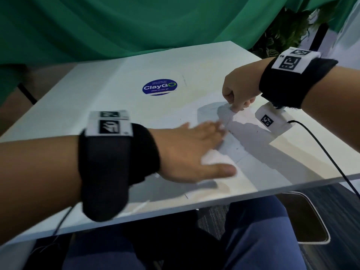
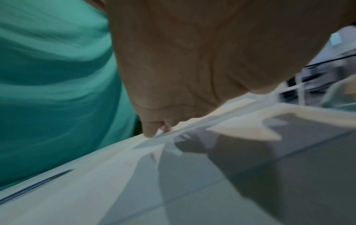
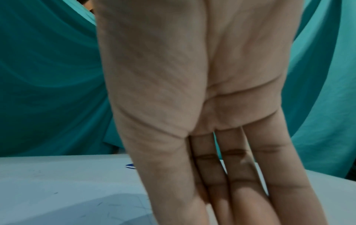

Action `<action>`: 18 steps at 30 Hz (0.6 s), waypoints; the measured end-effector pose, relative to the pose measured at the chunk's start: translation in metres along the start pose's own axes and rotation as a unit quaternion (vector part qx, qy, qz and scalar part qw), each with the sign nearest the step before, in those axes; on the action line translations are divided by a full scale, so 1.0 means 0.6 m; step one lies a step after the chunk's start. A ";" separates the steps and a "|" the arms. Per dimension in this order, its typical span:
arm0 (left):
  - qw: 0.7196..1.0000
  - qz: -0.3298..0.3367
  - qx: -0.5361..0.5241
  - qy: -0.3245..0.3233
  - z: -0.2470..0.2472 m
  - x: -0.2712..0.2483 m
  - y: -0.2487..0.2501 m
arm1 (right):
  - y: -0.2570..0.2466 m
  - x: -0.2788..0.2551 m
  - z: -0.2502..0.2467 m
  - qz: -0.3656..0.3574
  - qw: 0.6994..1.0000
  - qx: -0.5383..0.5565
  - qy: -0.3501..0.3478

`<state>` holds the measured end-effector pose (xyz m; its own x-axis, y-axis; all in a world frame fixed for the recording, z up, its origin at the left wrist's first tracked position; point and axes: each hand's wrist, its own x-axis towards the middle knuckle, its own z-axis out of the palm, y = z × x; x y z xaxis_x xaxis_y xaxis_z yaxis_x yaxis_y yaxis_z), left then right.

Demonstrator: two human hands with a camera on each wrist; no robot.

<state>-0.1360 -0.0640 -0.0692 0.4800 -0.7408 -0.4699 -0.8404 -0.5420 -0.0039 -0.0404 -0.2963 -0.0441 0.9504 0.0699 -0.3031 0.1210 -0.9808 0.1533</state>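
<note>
A thin white paper sheet (image 1: 231, 147) with fold creases lies on the white table (image 1: 116, 90), right of centre. My left hand (image 1: 212, 147) lies flat on the sheet, fingers stretched and thumb spread, pressing it down. In the left wrist view its fingertips (image 2: 150, 134) touch the creased paper (image 2: 192, 167). My right hand (image 1: 233, 106) is just beyond it, fingers bunched downward, pinching the sheet's far raised edge. The right wrist view shows that hand (image 3: 221, 205) with thumb and fingers drawn together; the pinch point is below the frame.
A round blue ClayGo sticker (image 1: 159, 87) sits mid-table. Green cloth (image 1: 116, 26) hangs behind the table, with a plant (image 1: 282, 36) at the back right. A black cable (image 1: 321, 149) trails from my right wrist over the near table edge. A chair (image 1: 303, 217) stands beside my knees.
</note>
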 end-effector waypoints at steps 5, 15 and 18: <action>0.999 0.035 0.031 -0.007 0.012 0.030 0.001 | -0.014 -0.008 -0.001 0.013 0.999 -0.029 0.008; 0.968 -0.244 -0.037 -0.046 -0.007 -0.041 -0.128 | -0.011 -0.007 -0.004 0.007 1.000 -0.024 0.002; 0.990 -0.137 -0.023 -0.016 -0.010 -0.024 -0.074 | -0.020 -0.006 -0.008 0.012 0.999 -0.052 -0.002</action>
<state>-0.1041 -0.0313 -0.0569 0.6796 -0.5505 -0.4848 -0.6669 -0.7390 -0.0958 -0.0437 -0.2839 -0.0404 0.9522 0.0458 -0.3021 0.1274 -0.9581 0.2564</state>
